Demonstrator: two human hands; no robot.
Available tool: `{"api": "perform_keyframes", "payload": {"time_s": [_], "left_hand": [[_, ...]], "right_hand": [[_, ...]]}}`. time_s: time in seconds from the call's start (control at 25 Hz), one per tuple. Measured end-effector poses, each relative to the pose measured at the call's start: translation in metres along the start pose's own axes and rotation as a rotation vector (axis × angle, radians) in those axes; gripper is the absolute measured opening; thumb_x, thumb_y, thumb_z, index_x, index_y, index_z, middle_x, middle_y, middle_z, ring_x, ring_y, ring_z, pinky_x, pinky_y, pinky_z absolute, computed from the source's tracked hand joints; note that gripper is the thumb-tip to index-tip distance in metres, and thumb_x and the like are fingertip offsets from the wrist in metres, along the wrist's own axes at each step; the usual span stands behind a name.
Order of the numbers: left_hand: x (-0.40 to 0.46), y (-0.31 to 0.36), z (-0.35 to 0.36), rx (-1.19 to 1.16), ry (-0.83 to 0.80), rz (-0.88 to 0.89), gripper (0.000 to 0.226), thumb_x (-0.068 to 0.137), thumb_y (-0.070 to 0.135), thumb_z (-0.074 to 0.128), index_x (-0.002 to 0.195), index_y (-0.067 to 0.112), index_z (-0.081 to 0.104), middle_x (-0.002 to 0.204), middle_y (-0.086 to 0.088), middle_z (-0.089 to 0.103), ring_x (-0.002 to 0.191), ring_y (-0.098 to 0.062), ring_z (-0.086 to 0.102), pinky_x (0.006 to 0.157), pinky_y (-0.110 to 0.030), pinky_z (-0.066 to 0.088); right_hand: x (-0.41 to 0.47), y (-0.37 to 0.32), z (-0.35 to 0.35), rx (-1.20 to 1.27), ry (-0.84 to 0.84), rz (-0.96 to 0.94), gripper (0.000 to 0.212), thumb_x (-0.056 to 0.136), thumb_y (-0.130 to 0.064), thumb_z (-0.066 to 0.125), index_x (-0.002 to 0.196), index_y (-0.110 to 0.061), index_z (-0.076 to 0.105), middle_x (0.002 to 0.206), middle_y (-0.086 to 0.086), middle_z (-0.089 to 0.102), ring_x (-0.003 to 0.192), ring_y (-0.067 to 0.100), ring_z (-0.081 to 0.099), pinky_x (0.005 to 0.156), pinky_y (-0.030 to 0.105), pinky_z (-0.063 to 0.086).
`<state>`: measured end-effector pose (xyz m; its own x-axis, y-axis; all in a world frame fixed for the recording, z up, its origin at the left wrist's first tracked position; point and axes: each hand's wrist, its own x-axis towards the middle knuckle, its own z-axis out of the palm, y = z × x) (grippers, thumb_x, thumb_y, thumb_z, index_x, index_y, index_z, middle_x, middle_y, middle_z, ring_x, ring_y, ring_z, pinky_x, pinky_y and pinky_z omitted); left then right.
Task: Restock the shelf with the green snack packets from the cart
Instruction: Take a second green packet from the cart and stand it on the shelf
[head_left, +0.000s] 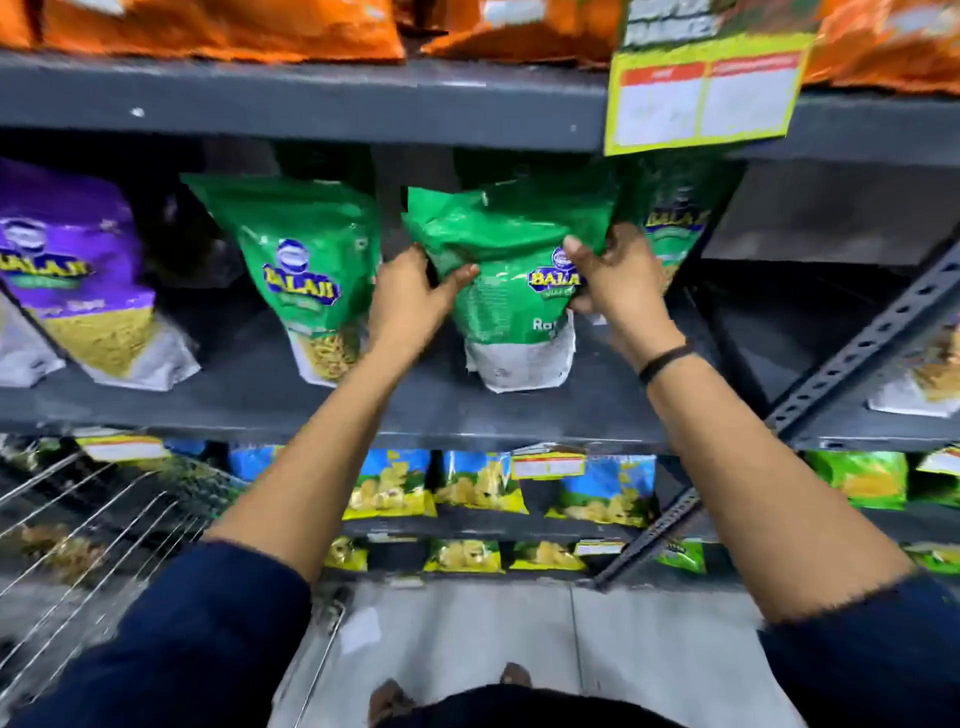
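Grey metal shelf (311, 405) in a shop aisle carried the snack stock. Both hands were on one green snack packet (511, 291) standing upright on that shelf board. Left hand (410, 301) gripped the packet's left edge, fingers closed around it with thumb on the front. Right hand (615, 280) clamped the packet's right side, thumb pressed on the front. Second green packet (306, 270) stood just left of the held one; a third (675, 223) just right, partly hidden behind the right hand. Purple packet (78, 270) stood well left. Wire cart (104, 519) sat below the shelf board, at left
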<state>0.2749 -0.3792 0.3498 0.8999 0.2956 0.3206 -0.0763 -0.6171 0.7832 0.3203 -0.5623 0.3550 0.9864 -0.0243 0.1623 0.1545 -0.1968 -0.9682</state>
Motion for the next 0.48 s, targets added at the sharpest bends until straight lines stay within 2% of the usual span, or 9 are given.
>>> {"api": "perform_keyframes", "payload": {"time_s": [0.04, 0.12, 0.2, 0.24, 0.32, 0.4, 0.48], "left_hand": [[0.007, 0.000, 0.014, 0.010, -0.032, -0.008, 0.046, 0.077, 0.035, 0.067, 0.105, -0.001, 0.061, 0.109, -0.026, 0.068, 0.102, -0.035, 0.063, 0.078, -0.039, 0.047], [0.013, -0.004, 0.036, 0.005, -0.123, -0.043, 0.051, 0.078, 0.035, 0.065, 0.112, -0.001, 0.057, 0.117, -0.024, 0.065, 0.110, -0.033, 0.060, 0.085, -0.037, 0.047], [0.013, -0.004, 0.053, -0.247, -0.197, -0.121, 0.055, 0.083, 0.041, 0.054, 0.121, 0.002, 0.051, 0.126, -0.012, 0.058, 0.116, -0.023, 0.054, 0.096, -0.031, 0.046], [0.012, -0.002, 0.061, -0.416, -0.210, -0.187, 0.050, 0.091, 0.042, 0.042, 0.125, 0.006, 0.048, 0.128, -0.004, 0.053, 0.118, -0.016, 0.049, 0.102, -0.027, 0.044], [0.013, 0.000, 0.075, -0.718, -0.206, -0.323, 0.058, 0.094, 0.050, 0.009, 0.126, 0.017, 0.045, 0.133, -0.002, 0.048, 0.123, -0.014, 0.045, 0.111, -0.032, 0.036], [0.015, -0.003, 0.082, -0.770, -0.142, -0.402, 0.070, 0.089, 0.056, -0.007, 0.119, 0.026, 0.048, 0.128, -0.001, 0.057, 0.118, -0.011, 0.053, 0.103, -0.029, 0.042], [0.016, -0.017, 0.086, -0.670, -0.051, -0.473, 0.068, 0.090, 0.055, -0.006, 0.098, 0.027, 0.055, 0.088, 0.005, 0.073, 0.079, -0.005, 0.067, 0.070, -0.017, 0.052]], "right_hand": [[0.014, 0.011, -0.004, 0.002, 0.007, 0.038, 0.019, 0.082, -0.026, 0.064, 0.088, -0.016, 0.049, 0.091, 0.016, 0.056, 0.085, 0.030, 0.061, 0.038, 0.028, 0.054], [0.027, 0.028, -0.006, 0.048, -0.027, 0.156, 0.022, 0.085, -0.023, 0.062, 0.101, -0.012, 0.051, 0.098, 0.013, 0.061, 0.091, 0.032, 0.063, 0.052, 0.036, 0.058], [0.025, 0.041, -0.009, 0.198, 0.041, 0.183, 0.034, 0.088, -0.020, 0.057, 0.118, -0.008, 0.045, 0.097, 0.004, 0.062, 0.090, 0.022, 0.061, 0.073, 0.043, 0.054], [0.019, 0.045, -0.008, 0.268, 0.134, 0.174, 0.035, 0.089, -0.019, 0.056, 0.119, -0.007, 0.044, 0.096, 0.001, 0.059, 0.091, 0.018, 0.058, 0.080, 0.041, 0.050], [-0.005, 0.063, 0.001, 0.355, 0.258, 0.244, 0.032, 0.090, -0.027, 0.054, 0.116, -0.011, 0.046, 0.104, 0.001, 0.053, 0.098, 0.015, 0.050, 0.085, 0.029, 0.042], [-0.033, 0.079, 0.017, 0.350, 0.118, 0.394, 0.043, 0.088, -0.043, 0.050, 0.121, -0.016, 0.044, 0.113, 0.001, 0.050, 0.104, 0.015, 0.047, 0.091, 0.031, 0.040], [-0.037, 0.085, 0.024, 0.375, -0.051, 0.468, 0.056, 0.089, -0.051, 0.042, 0.135, -0.019, 0.035, 0.134, -0.001, 0.046, 0.122, 0.017, 0.045, 0.110, 0.041, 0.035]]}}
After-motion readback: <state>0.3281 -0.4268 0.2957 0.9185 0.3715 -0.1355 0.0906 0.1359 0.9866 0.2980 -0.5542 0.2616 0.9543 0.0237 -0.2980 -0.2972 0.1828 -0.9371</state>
